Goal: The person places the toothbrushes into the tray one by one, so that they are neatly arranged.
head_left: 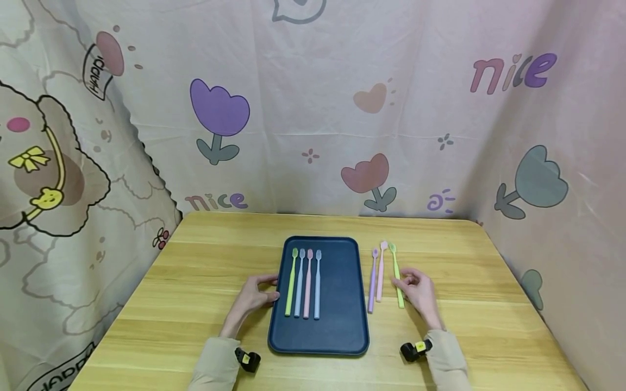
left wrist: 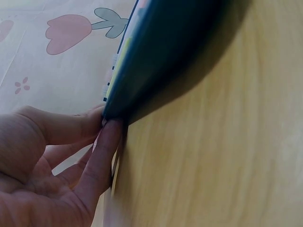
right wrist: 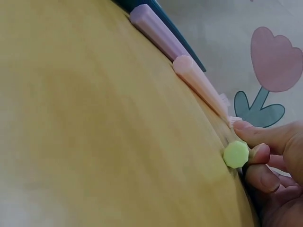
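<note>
A dark blue tray (head_left: 342, 293) lies on the table, its left rim between the thumb and fingers of my left hand (head_left: 254, 296). The left wrist view shows this hand (left wrist: 71, 156) pinching the tray edge (left wrist: 142, 80). On the tray's left half lie a green toothbrush (head_left: 290, 288), a blue one (head_left: 299, 288), a pink one (head_left: 307, 288) and another blue one (head_left: 317, 288), side by side. Right of the tray, my right hand (head_left: 418, 290) pinches a light green toothbrush (head_left: 396, 271) along its handle. Its handle end (right wrist: 236, 154) faces the right wrist camera.
Between the tray and my right hand lie a purple toothbrush (head_left: 373, 282) and a pink toothbrush (head_left: 380, 277). The wooden table (head_left: 195, 255) is bordered by printed curtains (head_left: 303, 108) at the back and sides.
</note>
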Demonstrator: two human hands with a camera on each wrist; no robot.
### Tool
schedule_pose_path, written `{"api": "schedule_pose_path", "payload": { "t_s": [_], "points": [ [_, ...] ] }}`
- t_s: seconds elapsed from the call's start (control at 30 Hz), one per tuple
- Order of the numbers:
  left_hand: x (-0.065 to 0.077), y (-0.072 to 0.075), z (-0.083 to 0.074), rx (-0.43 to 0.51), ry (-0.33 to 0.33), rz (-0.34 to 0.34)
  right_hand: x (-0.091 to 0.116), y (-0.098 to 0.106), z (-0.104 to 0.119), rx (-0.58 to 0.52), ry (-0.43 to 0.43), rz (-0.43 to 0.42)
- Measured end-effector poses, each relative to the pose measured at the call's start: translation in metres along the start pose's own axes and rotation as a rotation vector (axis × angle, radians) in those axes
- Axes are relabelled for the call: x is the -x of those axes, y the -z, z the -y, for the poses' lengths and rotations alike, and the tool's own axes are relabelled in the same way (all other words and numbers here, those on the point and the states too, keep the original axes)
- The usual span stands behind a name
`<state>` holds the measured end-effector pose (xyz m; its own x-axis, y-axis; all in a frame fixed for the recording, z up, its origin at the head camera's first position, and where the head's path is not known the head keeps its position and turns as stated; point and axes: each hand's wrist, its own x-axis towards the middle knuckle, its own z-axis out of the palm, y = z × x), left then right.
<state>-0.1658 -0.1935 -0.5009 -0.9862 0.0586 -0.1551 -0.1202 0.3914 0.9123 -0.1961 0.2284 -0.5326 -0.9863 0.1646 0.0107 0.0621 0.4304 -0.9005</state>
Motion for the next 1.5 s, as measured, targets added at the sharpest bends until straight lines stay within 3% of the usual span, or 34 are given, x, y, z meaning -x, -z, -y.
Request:
{"api": "schedule_pose_path", "payload": {
  "t_s": [0.47, 0.73, 0.93, 1.5],
  "points": [
    [-0.0002, -0.0029, 0.0006, 0.003, 0.008, -0.006, 0.0041, 0.0046, 0.0004, 0.026, -0.070, 0.058],
    [-0.0007, -0.0031, 0.0029, 0.016, 0.016, -0.004, 0.0038, 0.0011, 0.0023, 0.135, -0.038, 0.004],
    [0.0002, -0.0024, 0.0026, 0.023, -0.018, 0.004, 0.0031, -0.0006, 0.0026, 0.197, -0.023, -0.020],
    [-0.0003, -0.0012, -0.0001, 0.013, 0.015, -0.012, 0.0050, -0.0020, 0.0058, 0.210, -0.001, -0.048]
  ]
}}
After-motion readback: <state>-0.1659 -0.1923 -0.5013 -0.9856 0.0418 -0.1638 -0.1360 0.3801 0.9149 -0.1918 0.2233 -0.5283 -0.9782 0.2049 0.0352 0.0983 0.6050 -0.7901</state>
